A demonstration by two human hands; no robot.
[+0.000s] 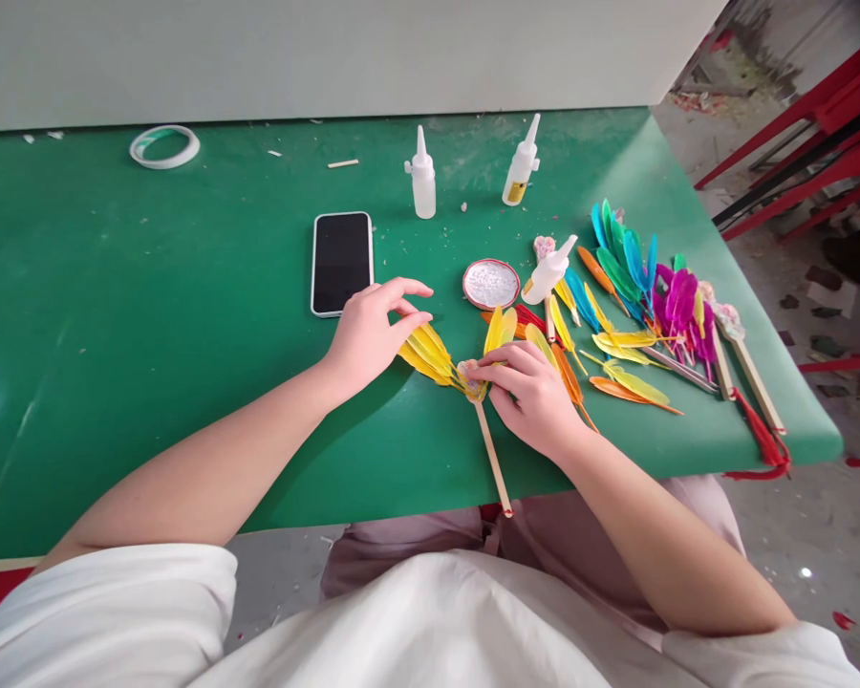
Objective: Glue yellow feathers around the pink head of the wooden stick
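Near the table's front edge lies a wooden stick [494, 459] topped by a small pinkish decorated head [467, 371]. Yellow feathers [430, 355] fan out from the head to the left, and another yellow feather [500, 328] rises behind it. My left hand [376, 330] is over the tips of the left feathers, its fingers apart and the thumb beside them; nothing is gripped in it. My right hand [534, 392] has its fingers closed on the decorated head, and its fingertips cover part of it.
A phone [342, 263], two upright white bottles [423, 186] and a tape roll [164, 146] stand or lie farther back. Right of centre are a round lid [491, 284], a tilted bottle [548, 272] and colourful feathers [627, 258]. More decorated sticks [752, 377] lie at the right edge.
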